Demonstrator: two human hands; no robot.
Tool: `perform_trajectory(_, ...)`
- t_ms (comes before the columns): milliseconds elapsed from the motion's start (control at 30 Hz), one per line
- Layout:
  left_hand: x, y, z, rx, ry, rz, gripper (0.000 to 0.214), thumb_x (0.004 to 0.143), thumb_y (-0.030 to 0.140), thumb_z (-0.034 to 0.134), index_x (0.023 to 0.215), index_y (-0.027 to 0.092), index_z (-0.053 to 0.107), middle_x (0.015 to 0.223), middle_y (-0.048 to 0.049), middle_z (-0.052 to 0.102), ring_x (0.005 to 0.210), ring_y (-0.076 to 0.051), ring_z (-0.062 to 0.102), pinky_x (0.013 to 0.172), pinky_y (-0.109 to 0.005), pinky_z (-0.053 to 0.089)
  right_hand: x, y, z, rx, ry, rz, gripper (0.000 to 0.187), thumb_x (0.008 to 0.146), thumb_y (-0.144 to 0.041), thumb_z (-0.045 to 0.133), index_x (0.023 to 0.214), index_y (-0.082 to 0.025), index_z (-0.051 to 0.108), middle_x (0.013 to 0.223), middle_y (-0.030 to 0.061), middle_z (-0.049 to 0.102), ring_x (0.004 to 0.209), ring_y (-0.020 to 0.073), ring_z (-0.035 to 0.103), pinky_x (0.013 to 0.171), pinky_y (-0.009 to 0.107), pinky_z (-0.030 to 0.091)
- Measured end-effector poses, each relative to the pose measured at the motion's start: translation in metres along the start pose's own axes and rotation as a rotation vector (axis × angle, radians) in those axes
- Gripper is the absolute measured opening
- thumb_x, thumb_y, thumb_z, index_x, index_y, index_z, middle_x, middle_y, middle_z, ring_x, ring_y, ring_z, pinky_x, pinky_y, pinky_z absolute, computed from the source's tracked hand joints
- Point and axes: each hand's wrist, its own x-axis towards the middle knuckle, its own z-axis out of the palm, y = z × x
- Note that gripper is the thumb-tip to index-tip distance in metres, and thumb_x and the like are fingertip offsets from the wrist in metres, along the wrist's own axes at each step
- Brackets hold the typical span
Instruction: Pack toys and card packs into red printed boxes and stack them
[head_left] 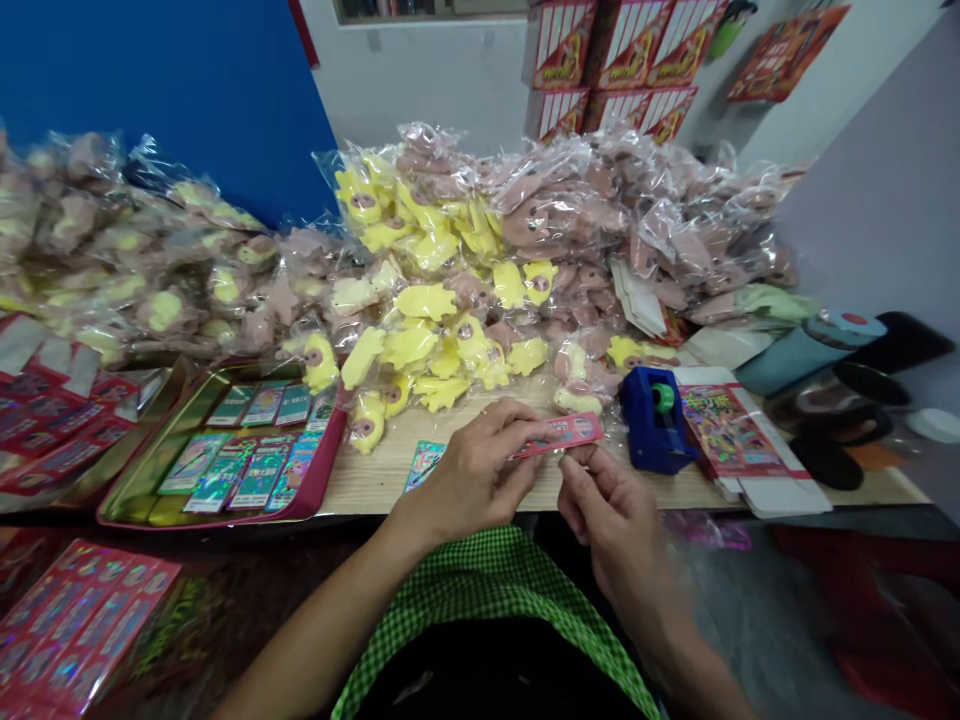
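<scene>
My left hand pinches a small pink card packet just above the wooden table's front edge. My right hand is curled below the packet's right end, fingertips touching its lower edge. A teal foil packet lies flat on the table just left of my left hand. A blue tape dispenser with a green roll stands right of the packet.
A large heap of bagged yellow and pink soft toys fills the back of the table. A tray of teal foil packets sits at the left, a printed box at the right. Red packets lie lower left.
</scene>
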Motion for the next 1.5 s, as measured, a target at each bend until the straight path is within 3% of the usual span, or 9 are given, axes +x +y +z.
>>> perform_trajectory(400, 0.017, 0.0, 0.001, -0.007, -0.036, -0.248, 0.013, 0.095, 0.03, 0.07, 0.094, 0.018, 0.066, 0.086, -0.0009, 0.07, 0.074, -0.013, 0.065, 0.07, -0.027, 0.054, -0.005, 0.029, 0.022, 0.076, 0.075, -0.084, 0.036, 0.096, -0.053, 0.063, 0.079, -0.022, 0.053, 0.057, -0.007, 0.041, 0.046, 0.0106, 0.032, 0.042, 0.023, 0.025)
perform_trajectory(700, 0.015, -0.015, -0.008, 0.296, -0.2, 0.026, 0.012, 0.105, 0.025, 0.052, 0.107, 0.016, 0.06, 0.095, -0.0061, 0.069, 0.081, -0.016, 0.068, 0.071, -0.028, 0.057, 0.008, 0.039, 0.033, 0.187, 0.021, -0.009, 0.03, 0.092, -0.048, 0.063, 0.079, -0.023, 0.053, 0.06, -0.0053, 0.046, 0.049, 0.0121, 0.037, 0.045, 0.023, 0.03)
perform_trajectory(800, 0.018, -0.029, -0.012, 0.341, 0.009, -0.013, 0.011, 0.103, 0.024, 0.052, 0.105, 0.018, 0.061, 0.094, -0.0053, 0.068, 0.082, -0.016, 0.067, 0.072, -0.028, 0.056, 0.009, 0.044, 0.027, 0.103, -0.019, 0.09, 0.025, 0.082, -0.043, 0.065, 0.073, -0.022, 0.054, 0.055, -0.0028, 0.052, 0.046, 0.0132, 0.041, 0.043, 0.024, 0.03)
perform_trajectory(900, 0.016, -0.049, -0.013, 0.178, 0.309, -0.324, 0.01, 0.099, 0.028, 0.059, 0.095, 0.019, 0.057, 0.079, 0.0009, 0.063, 0.07, -0.013, 0.063, 0.064, -0.023, 0.051, 0.013, 0.05, 0.001, 0.035, 0.039, 0.078, 0.021, 0.075, -0.04, 0.068, 0.077, -0.021, 0.06, 0.06, -0.0004, 0.059, 0.05, 0.0156, 0.047, 0.046, 0.026, 0.035)
perform_trajectory(967, 0.011, -0.062, -0.008, 0.074, 0.366, -0.539, 0.015, 0.098, 0.031, 0.059, 0.09, 0.02, 0.051, 0.071, 0.0045, 0.057, 0.06, -0.011, 0.057, 0.056, -0.021, 0.046, 0.022, 0.05, -0.025, -0.07, 0.169, -0.026, 0.024, 0.076, -0.041, 0.068, 0.088, -0.021, 0.062, 0.071, 0.0007, 0.064, 0.061, 0.0182, 0.055, 0.056, 0.028, 0.043)
perform_trajectory(1100, -0.012, -0.071, 0.008, 0.164, 0.313, -0.711, 0.017, 0.093, 0.03, 0.064, 0.093, 0.02, 0.051, 0.08, -0.0013, 0.063, 0.07, -0.018, 0.064, 0.063, -0.029, 0.051, 0.053, 0.046, -0.078, -0.658, 0.344, -0.305, 0.022, 0.087, -0.037, 0.052, 0.099, -0.021, 0.061, 0.086, 0.0073, 0.07, 0.076, 0.0245, 0.066, 0.07, 0.036, 0.051)
perform_trajectory(1200, -0.044, -0.058, 0.011, 0.442, 0.252, -0.602, 0.013, 0.096, 0.03, 0.06, 0.1, 0.018, 0.056, 0.099, -0.0102, 0.068, 0.093, -0.026, 0.067, 0.081, -0.041, 0.055, 0.073, 0.042, -0.098, -0.965, 0.289, -0.379, 0.022, 0.085, -0.027, 0.044, 0.094, -0.02, 0.064, 0.093, 0.0123, 0.072, 0.082, 0.0278, 0.067, 0.077, 0.04, 0.052)
perform_trajectory(1367, -0.127, -0.049, 0.005, 0.679, -0.128, -0.366, 0.033, 0.106, 0.032, 0.041, 0.133, 0.021, 0.057, 0.131, -0.0134, 0.068, 0.119, -0.028, 0.066, 0.095, -0.044, 0.056, 0.096, 0.044, -0.094, -1.132, 0.204, -0.365, 0.031, 0.083, -0.017, 0.043, 0.103, -0.011, 0.066, 0.112, 0.0214, 0.067, 0.103, 0.0336, 0.063, 0.093, 0.044, 0.048)
perform_trajectory(1500, -0.166, -0.073, -0.016, 0.792, -0.182, -0.495, 0.046, 0.106, 0.04, 0.039, 0.145, 0.018, 0.05, 0.152, -0.0172, 0.056, 0.143, -0.035, 0.051, 0.11, -0.054, 0.05, 0.114, 0.05, -0.075, -1.241, 0.149, -0.297, 0.039, 0.082, -0.017, 0.052, 0.117, -0.003, 0.062, 0.122, 0.0289, 0.061, 0.111, 0.04, 0.056, 0.095, 0.05, 0.045)
